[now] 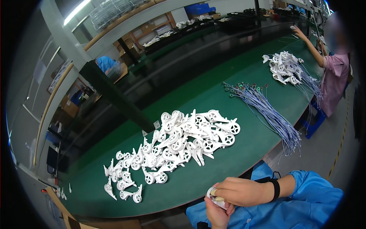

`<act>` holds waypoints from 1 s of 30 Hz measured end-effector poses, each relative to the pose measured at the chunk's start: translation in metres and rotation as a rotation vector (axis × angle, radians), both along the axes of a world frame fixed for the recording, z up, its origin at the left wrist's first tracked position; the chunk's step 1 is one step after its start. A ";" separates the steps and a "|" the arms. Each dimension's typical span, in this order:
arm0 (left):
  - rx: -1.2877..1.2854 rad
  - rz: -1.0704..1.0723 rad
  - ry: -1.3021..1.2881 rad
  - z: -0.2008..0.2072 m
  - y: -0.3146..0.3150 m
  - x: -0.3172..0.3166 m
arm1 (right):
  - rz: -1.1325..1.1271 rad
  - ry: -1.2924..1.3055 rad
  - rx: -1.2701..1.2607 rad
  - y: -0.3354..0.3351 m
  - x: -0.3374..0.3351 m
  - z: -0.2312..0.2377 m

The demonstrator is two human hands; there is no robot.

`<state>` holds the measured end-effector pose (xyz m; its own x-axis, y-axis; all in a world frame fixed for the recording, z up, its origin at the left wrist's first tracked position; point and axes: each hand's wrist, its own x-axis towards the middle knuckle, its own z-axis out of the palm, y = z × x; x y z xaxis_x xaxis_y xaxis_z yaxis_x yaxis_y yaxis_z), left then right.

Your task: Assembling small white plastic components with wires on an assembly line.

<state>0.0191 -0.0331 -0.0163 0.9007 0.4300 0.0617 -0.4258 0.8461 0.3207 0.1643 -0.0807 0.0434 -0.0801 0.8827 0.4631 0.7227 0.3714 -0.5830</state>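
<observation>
- Green and long, the table (91, 194) runs from the near left to the far right of a busy workroom, seen from the head camera.
- Close to the near edge of the table, the person's two hands meet on one small white part (220, 204). It has a round ring at one end.
- Left hand (217, 215): it holds the white part from below, with the thumb and fingers closed around it.
- Right hand (242, 191): its fingers are bent and close together, pinching the white part from above. Pale covers (219, 199) sit on some fingertips. I cannot tell how hard they press.
- The white part looks like plastic, so it is likely light, stiff and a bit slippery. Thin bits may snap if bent. The thick rim of the ring seems the best place to hold.
- Left of the hands, a big heap of white wheel parts (177, 143) lies loose on the table.
- Farther right is a bunch of thin blue-gray wires (267, 110). Past it sits another white pile (282, 65), with wires coming out.
- At the far right, a co-worker in a pink top (335, 84) reaches over the table, near a blue stool (315, 123).
- A dark post (114, 95) stands at the far side. Behind it are a black belt (187, 53) and brown boxes (68, 108).
</observation>
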 end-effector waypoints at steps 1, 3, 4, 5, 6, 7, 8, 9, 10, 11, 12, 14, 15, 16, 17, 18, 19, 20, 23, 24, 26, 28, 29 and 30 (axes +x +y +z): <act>0.032 0.142 0.363 0.019 -0.005 0.004 | 0.029 -0.011 0.005 0.002 -0.002 0.001; 0.061 0.270 0.722 0.034 -0.009 0.015 | 0.050 -0.038 0.015 0.003 -0.002 0.002; 0.084 0.313 0.812 0.036 -0.010 0.018 | 0.069 -0.059 0.022 0.002 -0.002 0.001; 0.108 0.357 0.901 0.037 -0.011 0.020 | 0.064 -0.061 0.021 0.004 -0.001 -0.001; 0.109 0.352 0.897 0.036 -0.010 0.017 | 0.110 -0.086 0.036 0.007 0.002 -0.004; 0.135 0.257 0.852 0.034 -0.006 0.013 | 0.157 -0.112 0.051 0.009 0.006 -0.007; 0.160 0.162 0.805 0.032 -0.003 0.009 | 0.151 -0.118 0.051 0.011 0.009 -0.010; 0.163 0.158 0.798 0.030 -0.001 0.007 | 0.169 -0.149 0.077 0.012 0.011 -0.012; 0.158 0.101 0.747 0.030 0.000 0.006 | 0.191 -0.185 0.106 0.013 0.013 -0.011; 0.154 0.043 0.695 0.031 0.001 0.005 | 0.188 -0.198 0.108 0.013 0.016 -0.011; 0.159 0.042 0.682 0.033 0.001 0.006 | 0.200 -0.204 0.110 0.012 0.018 -0.010; 0.090 0.004 0.727 0.037 0.001 0.010 | 0.206 -0.221 0.112 0.010 0.021 -0.007; 0.096 -0.002 0.715 0.041 0.001 0.012 | 0.192 -0.241 0.106 0.008 0.020 -0.005; 0.096 0.021 0.734 0.046 0.001 0.012 | 0.182 -0.268 0.104 0.008 0.018 -0.001; 0.097 0.043 0.754 0.050 0.001 0.012 | 0.176 -0.286 0.109 0.007 0.015 0.001; 0.106 0.040 0.735 0.052 0.001 0.012 | 0.142 -0.305 0.114 0.007 0.010 0.002; 0.110 0.034 0.754 0.051 0.000 0.012 | 0.098 -0.320 0.117 0.004 0.008 0.002; 0.114 0.027 0.773 0.050 -0.001 0.011 | 0.079 -0.335 0.121 0.003 0.008 0.002; 0.112 -0.052 0.798 0.041 0.005 0.005 | 0.179 -0.244 0.052 0.004 0.007 -0.001; 0.119 -0.072 0.797 0.043 0.006 0.004 | 0.162 -0.256 0.056 0.005 0.007 -0.002; 0.133 -0.092 0.779 0.045 0.006 0.007 | 0.164 -0.235 0.072 0.003 0.009 -0.002; 0.173 -0.107 0.741 0.041 0.009 0.005 | 0.145 -0.254 0.072 0.002 0.009 0.000; 0.184 -0.119 0.729 0.040 0.010 0.004 | 0.146 -0.259 0.069 0.002 0.009 0.001; 0.194 -0.112 0.691 0.039 0.012 0.002 | 0.129 -0.271 0.071 0.002 0.008 0.002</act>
